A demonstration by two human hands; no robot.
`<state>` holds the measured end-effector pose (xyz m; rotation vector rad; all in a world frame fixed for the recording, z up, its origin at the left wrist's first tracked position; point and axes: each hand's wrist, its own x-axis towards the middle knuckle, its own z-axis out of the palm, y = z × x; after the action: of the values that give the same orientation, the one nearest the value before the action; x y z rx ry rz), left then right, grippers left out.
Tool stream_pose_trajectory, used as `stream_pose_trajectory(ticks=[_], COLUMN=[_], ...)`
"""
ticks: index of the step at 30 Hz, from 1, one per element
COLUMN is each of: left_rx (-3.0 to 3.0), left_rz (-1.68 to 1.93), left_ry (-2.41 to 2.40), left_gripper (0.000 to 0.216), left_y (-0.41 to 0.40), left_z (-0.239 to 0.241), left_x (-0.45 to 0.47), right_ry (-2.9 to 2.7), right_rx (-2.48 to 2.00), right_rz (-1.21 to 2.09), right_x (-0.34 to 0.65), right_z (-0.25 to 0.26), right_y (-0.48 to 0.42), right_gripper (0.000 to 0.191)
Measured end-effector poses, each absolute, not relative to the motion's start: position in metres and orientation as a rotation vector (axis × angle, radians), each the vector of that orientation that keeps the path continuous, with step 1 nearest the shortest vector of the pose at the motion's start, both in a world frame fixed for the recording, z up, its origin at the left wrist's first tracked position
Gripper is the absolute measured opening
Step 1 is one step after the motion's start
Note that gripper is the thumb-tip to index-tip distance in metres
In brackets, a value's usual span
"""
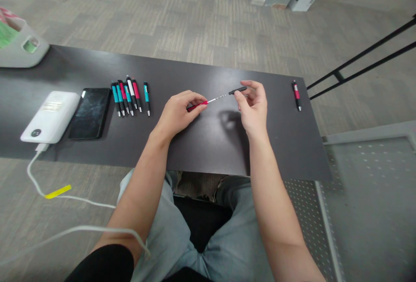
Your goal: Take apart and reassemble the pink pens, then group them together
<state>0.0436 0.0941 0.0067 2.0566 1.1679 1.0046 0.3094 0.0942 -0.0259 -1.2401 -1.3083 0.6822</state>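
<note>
My left hand (pixel 182 110) is closed around a red pen barrel (pixel 197 106) just above the dark table. A thin pale ink refill (pixel 216 98) sticks out of that barrel toward the right. Between the thumb and fingers of my right hand (pixel 253 106) is a black pen top (pixel 238 90), held slightly tilted. A small gap separates the refill's tip from this black piece. The lower end of the red barrel is partly hidden by my left fingers.
On the dark table (pixel 208 143), several blue, red and white pens (pixel 128 97) lie left, beside a black phone (pixel 90 113) and a white power bank (pixel 50 116) with a cable (pixel 81 201). One red pen (pixel 296 95) lies near the right edge. A white basket (pixel 35 52) stands far left.
</note>
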Motion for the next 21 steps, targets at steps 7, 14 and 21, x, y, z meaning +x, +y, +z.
stream_pose_trajectory(ticks=[7,14,21], left_rx=[2.059,2.057,2.052], left_rz=[1.038,1.008,1.005], left_ry=[1.146,1.175,1.185], left_gripper=[0.019,0.019,0.015], left_y=[0.093,0.092,0.091], left_z=[0.006,0.008,0.011], left_x=[0.045,0.046,0.047], right_ry=[-1.34,-1.456,-1.588], right_rx=[-1.331,-1.402,-1.382], right_rz=[0.736,0.739,0.787], right_x=[0.302,0.297,0.294], right_z=[-0.009,0.0,0.003], right_y=[0.087,0.078,0.073], right_gripper=[0.045,0.045,0.038])
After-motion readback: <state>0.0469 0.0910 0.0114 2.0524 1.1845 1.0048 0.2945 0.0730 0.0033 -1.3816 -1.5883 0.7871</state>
